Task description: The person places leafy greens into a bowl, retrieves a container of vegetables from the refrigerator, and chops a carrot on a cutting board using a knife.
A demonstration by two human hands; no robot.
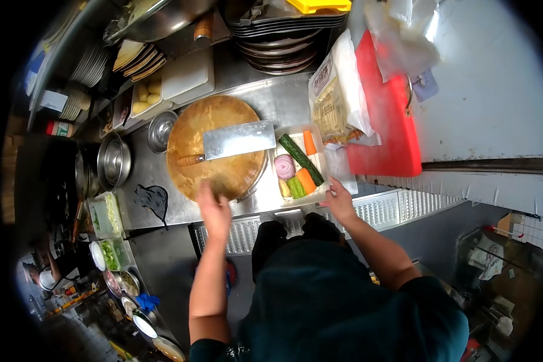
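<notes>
White, and shallow by the look of it, the tray (320, 148) sat on the steel counter (283, 96), just right of the round chopping board (226, 110), and there was the right hand (340, 202) at its near corner, thumb and fingers apart, contact too close to call! Over the board's near edge, the left hand (214, 211) was a blur; I couldn't tell how its fingers stood. Loaded, that tray looked moderately weighty, probably stiff enough, best gripped by opposite rims and kept level, since the smooth, firm pieces could roll. And what colour inside: a long dark-green cucumber (301, 158) slanting across, bright orange carrot pieces (306, 180), a ringed purple onion (284, 167). On the board, the broad cleaver (240, 139) lay flat, untouched.
</notes>
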